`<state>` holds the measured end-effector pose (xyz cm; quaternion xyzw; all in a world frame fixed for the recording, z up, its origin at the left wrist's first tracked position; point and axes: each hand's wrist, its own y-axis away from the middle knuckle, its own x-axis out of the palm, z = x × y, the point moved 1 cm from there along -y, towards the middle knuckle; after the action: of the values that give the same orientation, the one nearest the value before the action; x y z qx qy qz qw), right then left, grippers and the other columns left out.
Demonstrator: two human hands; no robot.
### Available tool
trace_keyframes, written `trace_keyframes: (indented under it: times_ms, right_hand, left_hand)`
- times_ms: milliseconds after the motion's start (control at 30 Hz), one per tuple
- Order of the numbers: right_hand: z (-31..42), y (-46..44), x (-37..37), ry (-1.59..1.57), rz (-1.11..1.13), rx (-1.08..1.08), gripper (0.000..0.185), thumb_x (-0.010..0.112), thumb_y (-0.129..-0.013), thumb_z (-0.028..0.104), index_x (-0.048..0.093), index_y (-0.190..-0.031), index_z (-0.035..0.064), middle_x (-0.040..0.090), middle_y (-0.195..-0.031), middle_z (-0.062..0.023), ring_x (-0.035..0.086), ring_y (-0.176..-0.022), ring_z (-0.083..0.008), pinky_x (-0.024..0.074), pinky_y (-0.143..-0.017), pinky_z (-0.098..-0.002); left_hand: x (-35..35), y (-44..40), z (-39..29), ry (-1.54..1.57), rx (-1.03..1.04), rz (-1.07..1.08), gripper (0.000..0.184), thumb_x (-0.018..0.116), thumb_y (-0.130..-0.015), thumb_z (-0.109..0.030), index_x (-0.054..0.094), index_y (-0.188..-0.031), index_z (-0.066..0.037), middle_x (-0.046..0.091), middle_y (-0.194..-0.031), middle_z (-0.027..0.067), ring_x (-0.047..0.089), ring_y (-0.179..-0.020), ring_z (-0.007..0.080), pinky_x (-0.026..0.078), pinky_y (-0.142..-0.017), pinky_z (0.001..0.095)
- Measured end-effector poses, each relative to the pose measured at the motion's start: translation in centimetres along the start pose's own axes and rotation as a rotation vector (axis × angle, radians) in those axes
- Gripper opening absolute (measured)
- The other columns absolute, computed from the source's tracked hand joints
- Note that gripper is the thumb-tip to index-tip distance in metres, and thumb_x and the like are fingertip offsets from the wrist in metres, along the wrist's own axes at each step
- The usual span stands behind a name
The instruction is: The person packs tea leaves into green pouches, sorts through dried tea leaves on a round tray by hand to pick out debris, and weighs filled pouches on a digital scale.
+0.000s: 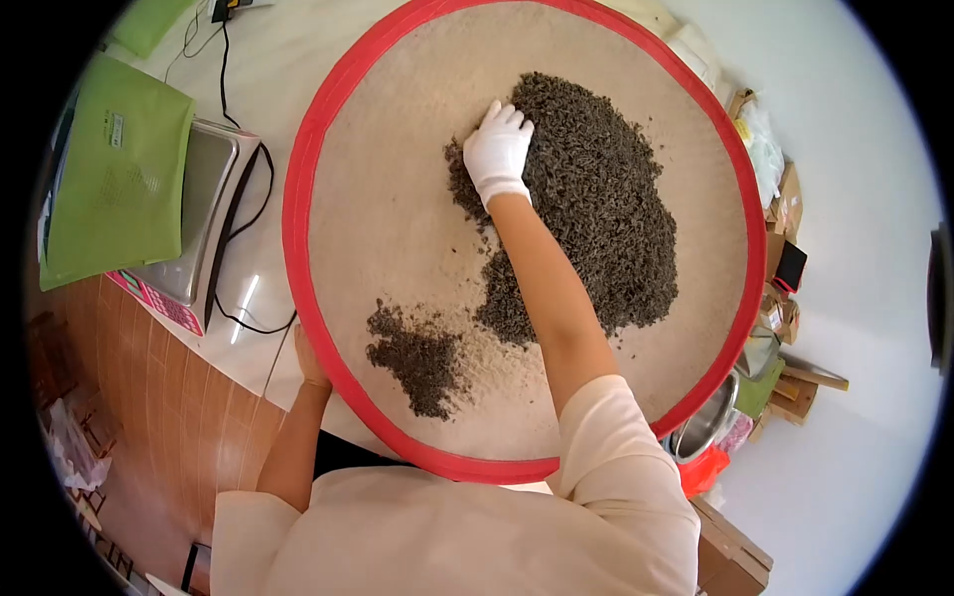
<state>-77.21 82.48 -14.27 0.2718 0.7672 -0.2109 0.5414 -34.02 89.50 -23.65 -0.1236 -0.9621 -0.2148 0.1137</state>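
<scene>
A large round tray with a red cloth rim and a pale, flat surface lies in front of me. A wide heap of dark, crumbly dried leaves covers its right side, and a smaller patch of the same leaves lies at the lower left, with pale dust beside it. My right hand, in a white glove, is at the heap's left edge, its fingers curled into the leaves and the fingertips hidden. My bare left hand holds the tray's lower left rim from outside; its fingers are partly hidden under the edge.
A scale with a metal plate stands left on the white table, a green bag on it. A black cable loops toward the tray. Boxes and a steel bowl sit along the right wall.
</scene>
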Motion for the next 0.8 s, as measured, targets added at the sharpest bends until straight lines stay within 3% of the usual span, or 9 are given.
trace_keyframes:
  times_ms: [100,300,433,467,533,600,667,733,800]
  right_hand:
    - [-1.5,4.2,0.5,0.048,-0.024,-0.013,0.054,0.048,-0.088,0.024,0.046,-0.137,-0.0004,0.054,-0.120,-0.0152,0.050,-0.109,-0.0286,0.0328,-0.101,-0.0431]
    - [-4.0,12.7,0.3,-0.033,0.072,-0.011,0.058,0.050,-0.090,0.026,0.040,-0.142,0.0004,0.045,-0.140,-0.0181,0.043,-0.126,-0.0331,0.0313,-0.106,-0.0472]
    - [-6.5,17.7,-3.1,-0.501,-0.175,-0.050,0.039,0.050,-0.092,0.024,0.054,-0.127,0.0088,0.046,-0.140,-0.0156,0.038,-0.131,-0.0322,0.0260,-0.109,-0.0497]
    - [-6.9,19.0,-4.4,-0.526,-0.371,-0.027,0.032,0.051,-0.091,0.023,0.062,-0.117,0.0078,0.060,-0.121,-0.0138,0.053,-0.116,-0.0316,0.0371,-0.101,-0.0479]
    - [-7.7,21.6,-5.9,-0.855,-0.093,0.155,0.025,0.052,-0.093,0.024,0.067,-0.108,0.0102,0.066,-0.096,-0.0100,0.064,-0.089,-0.0309,0.0495,-0.082,-0.0428]
    - [-6.7,25.3,-6.4,-0.988,-0.265,0.509,0.021,0.053,-0.094,0.025,0.069,-0.104,0.0145,0.065,-0.083,-0.0085,0.064,-0.071,-0.0305,0.0517,-0.064,-0.0399]
    - [-6.5,28.7,-6.2,-1.002,-0.116,0.781,0.021,0.056,-0.095,0.021,0.068,-0.111,0.0166,0.067,-0.094,-0.0100,0.065,-0.083,-0.0287,0.0512,-0.075,-0.0368]
    - [-5.6,32.6,-6.1,-1.135,-0.134,0.939,0.021,0.057,-0.094,0.021,0.067,-0.111,0.0168,0.066,-0.099,-0.0099,0.065,-0.088,-0.0283,0.0513,-0.077,-0.0361]
    - [-4.5,36.6,-6.1,-1.021,-0.169,0.879,0.017,0.059,-0.092,0.024,0.069,-0.102,0.0146,0.067,-0.099,-0.0102,0.065,-0.089,-0.0291,0.0522,-0.079,-0.0369]
  left_hand:
    - [0.4,-0.1,0.3,0.181,-0.123,-0.008,0.025,0.055,-0.079,-0.012,0.060,-0.101,-0.002,0.061,-0.089,0.0131,0.054,-0.086,0.0355,0.041,-0.081,0.0445]
    - [-2.6,-0.4,2.8,-0.054,-0.067,0.033,0.036,0.052,-0.087,-0.019,0.054,-0.118,-0.001,0.058,-0.113,0.0139,0.052,-0.105,0.0329,0.039,-0.095,0.0425]
    - [-3.9,-1.0,3.2,0.113,-0.183,0.056,0.041,0.048,-0.092,-0.023,0.048,-0.128,-0.002,0.053,-0.124,0.0131,0.048,-0.115,0.0295,0.036,-0.102,0.0405]
    - [-4.3,-1.3,3.4,0.176,-0.224,0.066,0.043,0.047,-0.094,-0.024,0.046,-0.130,-0.002,0.052,-0.127,0.0129,0.047,-0.117,0.0287,0.036,-0.103,0.0400]
    - [-5.4,-2.1,3.9,0.372,-0.357,0.115,0.046,0.045,-0.096,-0.026,0.043,-0.134,-0.002,0.049,-0.132,0.0124,0.045,-0.122,0.0270,0.034,-0.107,0.0390]
    - [-6.6,-3.4,4.4,0.566,-0.508,0.183,0.048,0.043,-0.098,-0.029,0.040,-0.139,-0.002,0.047,-0.137,0.0120,0.043,-0.127,0.0254,0.033,-0.110,0.0380]
    - [-4.3,-3.3,3.2,0.333,-0.443,0.132,0.050,0.042,-0.098,-0.034,0.040,-0.139,-0.004,0.046,-0.138,0.0129,0.043,-0.128,0.0281,0.033,-0.110,0.0399]
    - [-5.8,-4.8,4.5,-0.660,0.361,0.119,0.055,0.053,-0.090,-0.040,0.047,-0.132,-0.004,0.051,-0.133,0.0145,0.048,-0.121,0.0330,0.037,-0.105,0.0428]
    - [-4.0,-4.5,2.2,-0.921,0.497,0.258,0.055,0.059,-0.086,-0.038,0.051,-0.128,-0.002,0.053,-0.130,0.0169,0.050,-0.120,0.0342,0.037,-0.103,0.0450]
